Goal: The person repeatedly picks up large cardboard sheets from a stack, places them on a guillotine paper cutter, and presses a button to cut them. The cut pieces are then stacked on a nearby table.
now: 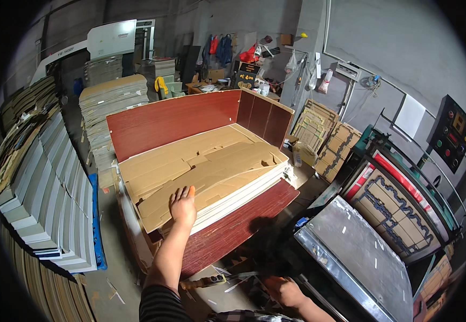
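Brown cardboard sheets [233, 161] lay stacked at centre frame, with dark red panels [174, 123] standing behind and to the right. Left hand [183, 206] rested back-up on the near part of the top sheet, fingers extended and slightly parted, gripping nothing. Right hand [286, 292], lower edge right of centre, had its fingers curled; could not tell whether they held anything. Flat metal bed [359, 241] sat lower right, below a brown board with dark strips [396, 214]. Tall stack of grey-white sheets [56, 198] stood at left.
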Action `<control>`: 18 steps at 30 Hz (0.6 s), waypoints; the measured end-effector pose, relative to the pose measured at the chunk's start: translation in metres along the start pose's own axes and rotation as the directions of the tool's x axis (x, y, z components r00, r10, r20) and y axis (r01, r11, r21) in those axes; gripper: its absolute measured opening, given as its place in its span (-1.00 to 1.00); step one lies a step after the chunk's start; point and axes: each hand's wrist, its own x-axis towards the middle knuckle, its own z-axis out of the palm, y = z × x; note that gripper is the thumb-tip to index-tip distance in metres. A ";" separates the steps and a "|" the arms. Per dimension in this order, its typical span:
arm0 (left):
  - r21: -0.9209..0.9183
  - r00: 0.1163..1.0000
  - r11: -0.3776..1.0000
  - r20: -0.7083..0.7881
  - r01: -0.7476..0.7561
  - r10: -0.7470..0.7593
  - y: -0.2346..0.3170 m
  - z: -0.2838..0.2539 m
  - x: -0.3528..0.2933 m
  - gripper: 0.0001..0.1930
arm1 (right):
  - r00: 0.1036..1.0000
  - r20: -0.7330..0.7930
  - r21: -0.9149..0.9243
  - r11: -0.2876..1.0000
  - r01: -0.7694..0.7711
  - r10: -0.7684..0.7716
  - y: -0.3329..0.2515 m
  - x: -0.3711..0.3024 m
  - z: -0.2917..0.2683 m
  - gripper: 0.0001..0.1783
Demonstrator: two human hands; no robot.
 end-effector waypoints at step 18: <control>0.318 0.927 0.890 0.294 -0.325 0.233 0.046 -0.017 0.014 -0.65 | 0.985 -0.109 0.361 0.928 -0.088 0.136 0.048 -0.083 0.065 -0.66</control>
